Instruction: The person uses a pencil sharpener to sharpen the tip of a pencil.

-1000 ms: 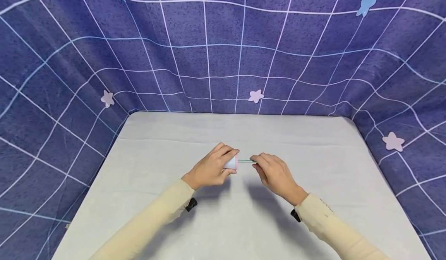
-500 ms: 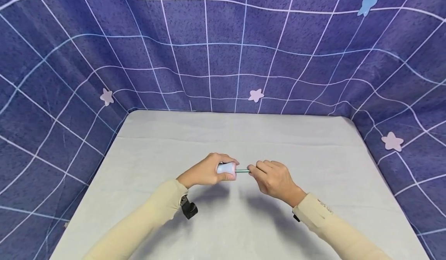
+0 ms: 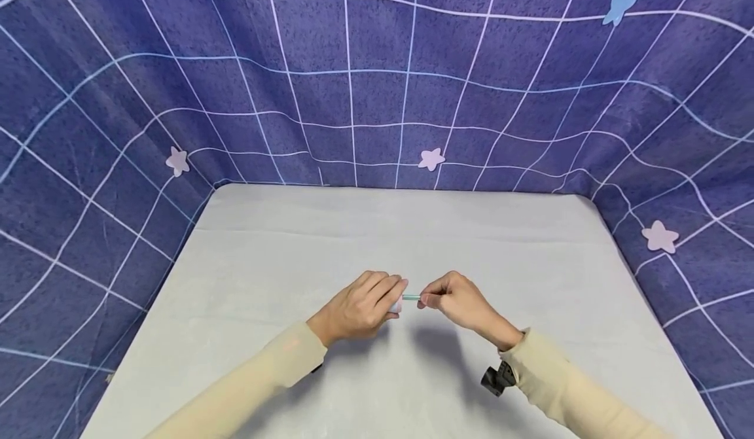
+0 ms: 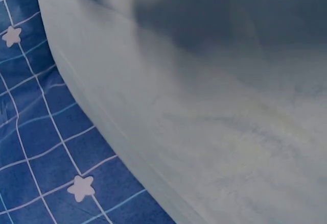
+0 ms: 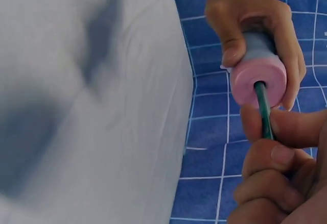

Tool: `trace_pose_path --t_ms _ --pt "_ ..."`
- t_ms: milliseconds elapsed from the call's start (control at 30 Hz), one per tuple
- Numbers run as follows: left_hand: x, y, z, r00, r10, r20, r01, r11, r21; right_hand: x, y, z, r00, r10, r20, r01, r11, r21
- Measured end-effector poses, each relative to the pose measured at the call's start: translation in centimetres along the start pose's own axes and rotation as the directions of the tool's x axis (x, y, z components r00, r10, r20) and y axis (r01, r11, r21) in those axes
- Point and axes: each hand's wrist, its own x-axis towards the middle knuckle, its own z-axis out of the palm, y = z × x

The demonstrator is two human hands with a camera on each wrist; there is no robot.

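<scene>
We see long cream sleeves on both arms, the left sleeve and the right sleeve softly creased and loose at the wrist, leaving the left hand and right hand bare. Below the right cuff we make out a small, chunky black camera; below the left, just a black sliver.
</scene>
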Motion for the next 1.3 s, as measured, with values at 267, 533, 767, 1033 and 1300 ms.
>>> trace_pose_path --t_ms 267,533,767,1033,1300 --pt "0.2 -0.9 -1.5 0.972 -0.112 0.208 0.149 0.973 -0.174 -0.1 0.8 1.4 0.956 -0.26 -0.133 0.213 0.932 -0.292" --pt "1.7 -2.2 -2.8 0.838 -0.316 0.444 0.498 0.777 -0.386 0.7 2.6 1.9 0.592 -0.745 -0.307 0.468 0.628 -0.622" --pt "2.8 -2.9 -3.2 0.696 -0.357 0.622 0.696 0.546 -0.466 1.8 3.2 1.8 0.353 -0.902 -0.25 0.364 0.378 -0.851" --pt "3.2 -3.2 -3.0 0.643 -0.331 0.69 0.762 0.37 -0.532 2.4 2.6 1.6 0.222 -0.955 -0.195 0.389 0.27 -0.881" --pt "2.3 -1.4 -2.0 0.939 -0.187 0.287 0.271 0.919 -0.286 0.6 0.1 0.4 0.872 -0.422 -0.249 0.338 0.886 -0.317"
